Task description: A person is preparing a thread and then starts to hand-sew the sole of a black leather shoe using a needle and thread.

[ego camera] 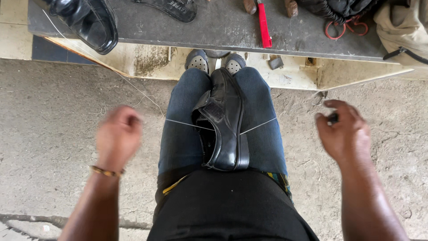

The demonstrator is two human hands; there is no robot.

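2 hands [118, 136] [343, 131] above gritty concrete floor [53, 116].

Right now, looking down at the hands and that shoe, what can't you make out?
- Left hand: motion-blurred; its grip on the thread is unclear.
- Right hand: fingers hide the small dark thing held.
- Black shoe: sole side hidden between the knees.
- Second shoe: cut off by the top edge.
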